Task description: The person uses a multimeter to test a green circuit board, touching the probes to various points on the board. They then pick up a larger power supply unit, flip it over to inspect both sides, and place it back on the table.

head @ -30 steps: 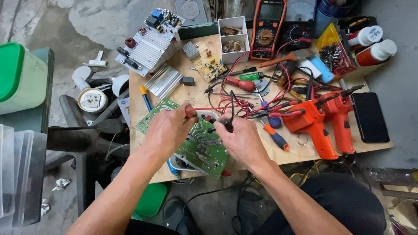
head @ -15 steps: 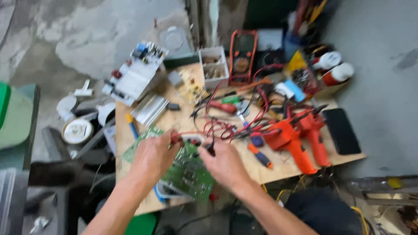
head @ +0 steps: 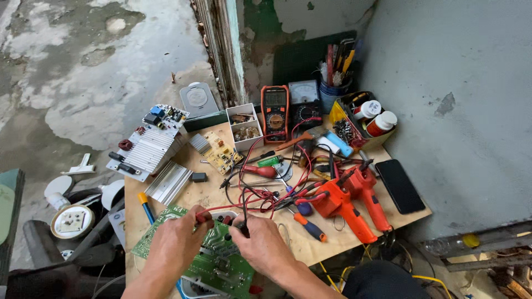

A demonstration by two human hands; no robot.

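Looks mid-test: left hand [head: 178, 241] pinching the red probe [head: 203, 217], right hand [head: 261, 243] pinching the black probe [head: 242, 226], both on the green board [head: 219, 267] at 6 o'clock, meter [head: 275, 112] waiting at 12.

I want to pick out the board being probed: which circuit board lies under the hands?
The large green circuit board at the table's near edge; the small yellow board lies farther back, untouched.

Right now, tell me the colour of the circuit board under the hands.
Green circuit board, seen in the head view.
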